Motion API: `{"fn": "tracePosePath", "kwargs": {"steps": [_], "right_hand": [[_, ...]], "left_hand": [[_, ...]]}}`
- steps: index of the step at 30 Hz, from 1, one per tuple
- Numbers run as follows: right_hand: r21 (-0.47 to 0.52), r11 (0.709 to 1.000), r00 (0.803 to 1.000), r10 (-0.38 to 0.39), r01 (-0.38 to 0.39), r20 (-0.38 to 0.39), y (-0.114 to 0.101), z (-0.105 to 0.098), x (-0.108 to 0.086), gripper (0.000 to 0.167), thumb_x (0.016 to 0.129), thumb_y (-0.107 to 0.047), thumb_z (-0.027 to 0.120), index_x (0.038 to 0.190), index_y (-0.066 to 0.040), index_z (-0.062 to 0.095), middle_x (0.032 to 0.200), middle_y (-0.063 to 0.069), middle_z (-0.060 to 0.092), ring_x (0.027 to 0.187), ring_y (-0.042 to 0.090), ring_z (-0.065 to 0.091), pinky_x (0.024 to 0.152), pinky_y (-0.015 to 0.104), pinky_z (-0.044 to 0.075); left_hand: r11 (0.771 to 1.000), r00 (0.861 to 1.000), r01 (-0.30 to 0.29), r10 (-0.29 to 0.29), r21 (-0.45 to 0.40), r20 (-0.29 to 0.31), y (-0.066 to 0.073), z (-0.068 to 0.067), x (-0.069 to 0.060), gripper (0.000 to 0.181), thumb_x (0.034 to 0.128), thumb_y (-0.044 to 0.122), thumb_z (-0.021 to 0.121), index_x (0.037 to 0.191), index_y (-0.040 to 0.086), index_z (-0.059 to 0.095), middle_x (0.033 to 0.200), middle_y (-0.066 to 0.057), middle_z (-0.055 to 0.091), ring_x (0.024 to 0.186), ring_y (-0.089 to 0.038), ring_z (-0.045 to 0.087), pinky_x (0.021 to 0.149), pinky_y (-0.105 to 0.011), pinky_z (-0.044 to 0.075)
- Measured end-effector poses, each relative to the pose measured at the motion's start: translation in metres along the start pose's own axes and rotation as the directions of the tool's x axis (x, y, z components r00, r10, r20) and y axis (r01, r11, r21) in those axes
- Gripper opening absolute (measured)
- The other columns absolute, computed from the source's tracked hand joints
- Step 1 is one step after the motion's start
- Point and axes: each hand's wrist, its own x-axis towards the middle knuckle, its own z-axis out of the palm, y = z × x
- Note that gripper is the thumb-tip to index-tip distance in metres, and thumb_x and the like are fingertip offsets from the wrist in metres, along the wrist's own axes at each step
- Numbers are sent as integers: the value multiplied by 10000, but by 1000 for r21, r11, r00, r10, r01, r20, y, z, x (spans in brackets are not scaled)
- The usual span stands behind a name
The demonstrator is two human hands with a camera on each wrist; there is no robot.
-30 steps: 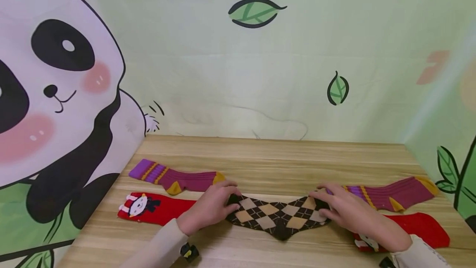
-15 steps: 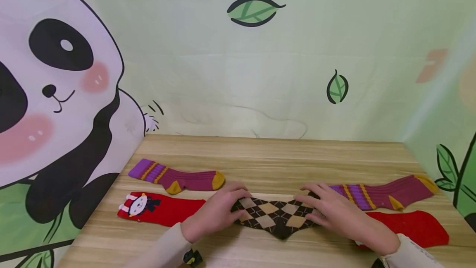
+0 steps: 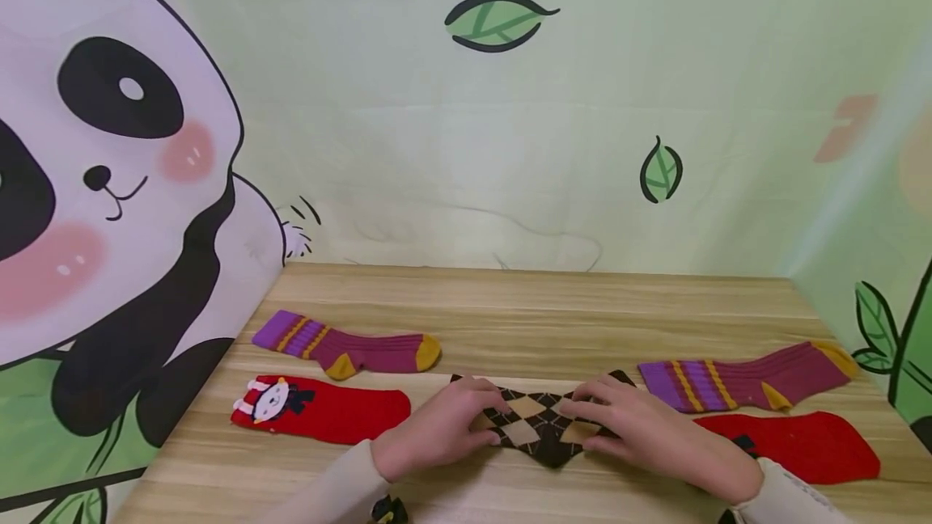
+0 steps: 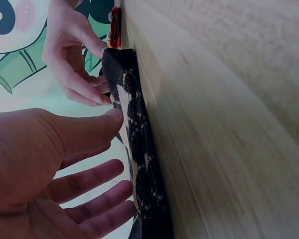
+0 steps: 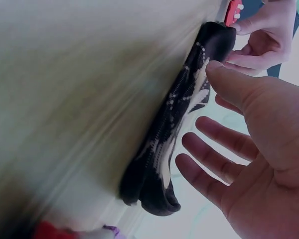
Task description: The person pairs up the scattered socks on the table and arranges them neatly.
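Observation:
A black and tan argyle sock (image 3: 548, 453) lies on the wooden table in front of me, its dark heel pointing towards me. On its left part rests my left hand (image 3: 437, 425), fingers extended across the top and thumb at the near edge. My right hand (image 3: 651, 437) lies over the right part in much the same way. In the left wrist view, the thumb of my left hand (image 4: 45, 159) touches the sock (image 4: 142, 134) and the fingers are spread. The right wrist view has my right hand (image 5: 261, 144) with loosely spread fingers and its thumb touching the sock (image 5: 169, 119).
Purple-and-maroon socks with yellow heels lie at the left (image 3: 379, 352) and right (image 3: 772, 374). Red socks lie nearer, one left (image 3: 342, 412) with a white animal face, one right (image 3: 815, 447) partly behind my right arm. A panda-printed cloth (image 3: 364, 144) stands behind the table (image 3: 510, 306).
Both hands have slid inward from the ends of the argyle sock towards its middle. Its two ends now show beyond the hands. The purple and red socks have stayed in place.

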Motion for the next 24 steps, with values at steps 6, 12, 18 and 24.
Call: {"fn": "tracePosePath", "kwargs": {"steps": [6, 12, 18, 24], "right_hand": [[17, 1000, 1000, -12, 12, 19, -1, 4, 0, 451, 917, -319, 789, 1345, -237, 673, 1239, -49, 632, 1077, 172, 590, 841, 377, 554], [24, 999, 999, -26, 25, 21, -2, 7, 0, 381, 901, -278, 808, 1267, -225, 717, 1208, -64, 628, 1050, 180, 584, 845, 367, 550], [10, 999, 999, -35, 34, 7, -2, 11, 1, 339, 892, -247, 819, 1221, -250, 734, 1188, -71, 633, 1043, 176, 587, 840, 358, 555], [0, 999, 999, -51, 51, -4, 0, 14, 1, 332, 882, -226, 826, 1196, -280, 734, 1154, -70, 628, 996, 171, 575, 802, 333, 547]], "left_hand": [[1000, 1000, -6, 5, 2, 25, 0, 2, 0, 228, 899, 174, 816, 1121, 138, 774, 1142, 48, 719, 1094, -114, 619, 983, -282, 502], [1000, 999, -17, 16, 24, 31, -2, 5, 1, 192, 891, 139, 817, 1080, 150, 785, 1116, 54, 717, 1076, -126, 600, 959, -276, 504], [999, 999, -10, 9, 43, 39, -2, 6, 2, 159, 884, 118, 820, 1037, 155, 800, 1113, 43, 704, 1064, -129, 589, 937, -262, 509], [999, 999, -12, 10, 50, 42, -1, 7, 2, 150, 878, 116, 825, 1021, 157, 802, 1121, 38, 695, 1038, -128, 573, 897, -231, 505]]}}
